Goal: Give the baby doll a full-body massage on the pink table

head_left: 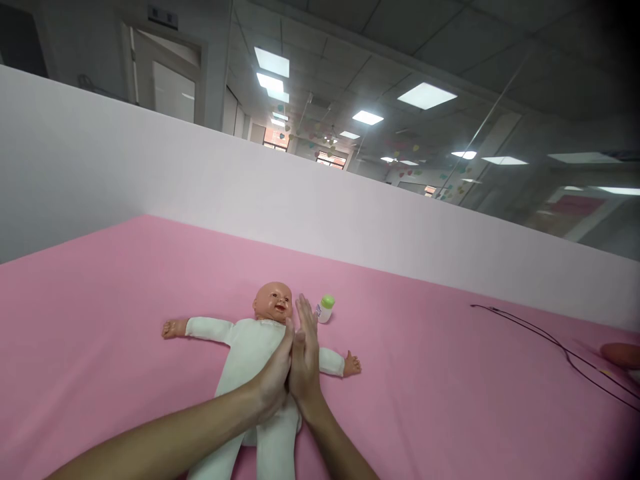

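Note:
A baby doll (250,347) in a white cloth body lies face up with its arms spread. Over its chest, my left hand (275,375) and my right hand (306,360) are pressed palm to palm, fingers straight and pointing away from me. No object shows between the palms, though their inner faces are hidden. Just beyond my right fingertips is a small white bottle (325,312) with a green cap, tilted in view. My hands and wrists cover part of the doll's chest and its shoulder on the right side.
Pink sheeting (425,373) covers the surface under the doll. A low white partition (320,207) runs along the far side. At the right lie a thin black cable (545,335) and a rounded brownish-orange thing (620,355), cut off by the frame edge.

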Demonstrator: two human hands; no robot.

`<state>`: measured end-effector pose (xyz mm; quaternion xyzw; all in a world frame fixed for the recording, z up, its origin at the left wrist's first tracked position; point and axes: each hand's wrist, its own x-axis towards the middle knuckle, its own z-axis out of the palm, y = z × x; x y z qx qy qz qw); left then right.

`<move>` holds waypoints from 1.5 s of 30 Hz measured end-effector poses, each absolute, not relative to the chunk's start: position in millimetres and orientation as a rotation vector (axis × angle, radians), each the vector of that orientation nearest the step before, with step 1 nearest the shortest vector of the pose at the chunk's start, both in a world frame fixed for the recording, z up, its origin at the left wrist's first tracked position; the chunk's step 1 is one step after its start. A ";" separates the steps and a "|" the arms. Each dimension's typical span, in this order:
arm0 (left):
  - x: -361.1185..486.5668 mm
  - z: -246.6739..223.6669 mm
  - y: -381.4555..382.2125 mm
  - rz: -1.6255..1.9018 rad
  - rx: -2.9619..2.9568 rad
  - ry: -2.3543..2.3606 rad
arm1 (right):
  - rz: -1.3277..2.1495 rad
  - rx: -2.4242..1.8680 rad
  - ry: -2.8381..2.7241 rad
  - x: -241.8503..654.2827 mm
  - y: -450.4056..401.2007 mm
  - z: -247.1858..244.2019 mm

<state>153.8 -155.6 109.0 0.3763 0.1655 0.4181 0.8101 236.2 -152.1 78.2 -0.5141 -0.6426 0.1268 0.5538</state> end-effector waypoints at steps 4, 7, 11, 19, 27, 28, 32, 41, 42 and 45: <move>144.2 113.7 -149.7 0.914 0.741 0.387 | 0.439 -1.246 -1.461 234.3 -154.1 68.5; 140.1 111.1 -135.2 0.953 0.716 0.441 | 0.463 -1.183 -1.563 227.1 -166.5 62.4; 127.0 108.5 -122.4 0.990 0.816 0.411 | 0.510 -1.101 -1.623 237.1 -167.6 72.3; 72.3 87.0 -114.0 1.151 1.566 0.799 | 0.496 -1.336 -1.483 285.4 -159.8 74.6; 50.6 25.0 -86.4 1.025 2.269 1.104 | 0.482 -1.612 -1.693 297.6 -156.1 29.2; 49.0 19.5 -84.1 0.974 2.338 1.108 | 0.480 -1.641 -1.751 297.5 -155.9 24.2; 37.5 7.7 -78.7 0.864 2.541 1.278 | 0.373 -1.850 -1.870 308.3 -158.8 16.7; 38.1 15.3 -90.2 0.771 2.508 1.231 | 0.466 -1.702 -1.815 317.3 -169.6 19.4; 37.7 15.8 -91.3 0.736 2.477 1.203 | 0.483 -1.662 -1.818 316.7 -169.0 18.6; 21.3 14.7 -87.4 0.712 2.437 1.286 | 0.365 -1.737 -1.785 331.0 -167.5 15.5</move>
